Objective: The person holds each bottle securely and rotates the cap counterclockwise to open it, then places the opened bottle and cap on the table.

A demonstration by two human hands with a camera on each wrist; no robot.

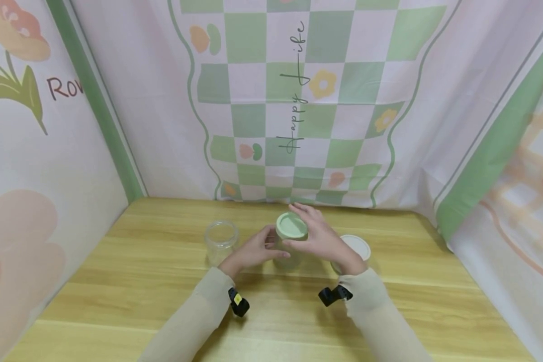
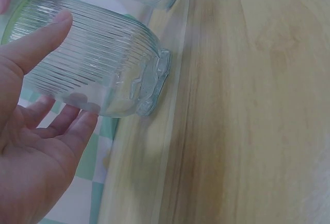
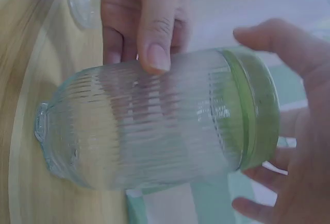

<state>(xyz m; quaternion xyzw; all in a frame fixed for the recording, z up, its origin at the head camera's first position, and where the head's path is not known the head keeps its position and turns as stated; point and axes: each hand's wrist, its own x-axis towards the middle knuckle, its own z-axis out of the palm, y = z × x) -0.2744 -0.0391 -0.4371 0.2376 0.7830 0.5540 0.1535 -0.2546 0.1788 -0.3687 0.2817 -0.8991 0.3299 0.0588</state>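
Observation:
A ribbed clear glass jar stands in the middle of the table, topped by a light green lid. My left hand holds the jar's side, thumb on one face and fingers on the other, as the left wrist view shows. Around the lid spreads my right hand, its thumb a little apart from the rim and some fingertips at the opposite edge. To the left is a clear glass jar with an open top. On the right, partly behind my right wrist, a jar has a white lid.
The wooden table ends at a patterned curtain close behind the jars. More curtain hangs along the left and right sides. A black wrist camera sits on the left sleeve, another black wrist camera on the right.

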